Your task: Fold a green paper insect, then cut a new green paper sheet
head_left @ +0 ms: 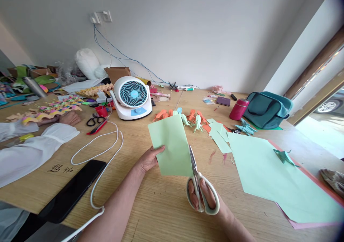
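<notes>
My left hand (151,158) pinches the left edge of a pale green sheet of paper (172,147), thumb on top, and holds it up above the table. My right hand (204,195) has its fingers through the white handles of a pair of scissors (197,175). The blades point upward at the right edge of the sheet, near its lower corner, and look nearly closed. Behind the sheet, folded orange and green paper figures (197,120) stand in a row. Smaller green paper pieces (220,136) lie to their right.
Large green sheets (268,170) cover the right side, with a folded figure (285,156) on top. A white fan (134,97), a pink bottle (239,109) and a teal bag (268,109) stand farther back. At left lie a phone (72,192), a white cable (118,138) and another person's sleeved arm (45,141).
</notes>
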The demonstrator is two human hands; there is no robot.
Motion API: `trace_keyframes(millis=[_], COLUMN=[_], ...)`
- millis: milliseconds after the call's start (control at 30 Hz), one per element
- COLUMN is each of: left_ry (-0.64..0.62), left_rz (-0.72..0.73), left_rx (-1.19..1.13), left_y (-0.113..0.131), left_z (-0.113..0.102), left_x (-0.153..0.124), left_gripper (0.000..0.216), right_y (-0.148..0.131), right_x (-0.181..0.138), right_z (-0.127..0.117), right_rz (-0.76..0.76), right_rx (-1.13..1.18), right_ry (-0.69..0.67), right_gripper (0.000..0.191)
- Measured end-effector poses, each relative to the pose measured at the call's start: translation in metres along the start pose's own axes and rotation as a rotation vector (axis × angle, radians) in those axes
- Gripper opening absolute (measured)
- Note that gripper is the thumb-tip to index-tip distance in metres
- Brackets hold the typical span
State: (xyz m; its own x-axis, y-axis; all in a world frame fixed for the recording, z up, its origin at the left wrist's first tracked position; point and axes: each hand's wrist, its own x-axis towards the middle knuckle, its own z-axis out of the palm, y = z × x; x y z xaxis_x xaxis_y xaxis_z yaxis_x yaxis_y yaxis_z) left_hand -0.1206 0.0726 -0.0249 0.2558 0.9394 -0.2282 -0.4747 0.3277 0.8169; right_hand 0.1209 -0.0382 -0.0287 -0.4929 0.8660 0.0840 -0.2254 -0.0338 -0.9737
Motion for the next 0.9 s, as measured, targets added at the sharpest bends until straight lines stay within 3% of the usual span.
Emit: trace_keyframes(millis=[900], left_ry=[0.001], left_rz=[-0.010], left_rx=[-0.006], left_y=[-0.0028], left_z=[0.0038], left_x=[-0.0005], left_gripper=[0.045], right_y=[0.0006], right_x=[-0.0001], right_z=[0.0004], right_rz=[-0.007], right_rx=[0.033], right_ry=[0.043], right_gripper=[0.046])
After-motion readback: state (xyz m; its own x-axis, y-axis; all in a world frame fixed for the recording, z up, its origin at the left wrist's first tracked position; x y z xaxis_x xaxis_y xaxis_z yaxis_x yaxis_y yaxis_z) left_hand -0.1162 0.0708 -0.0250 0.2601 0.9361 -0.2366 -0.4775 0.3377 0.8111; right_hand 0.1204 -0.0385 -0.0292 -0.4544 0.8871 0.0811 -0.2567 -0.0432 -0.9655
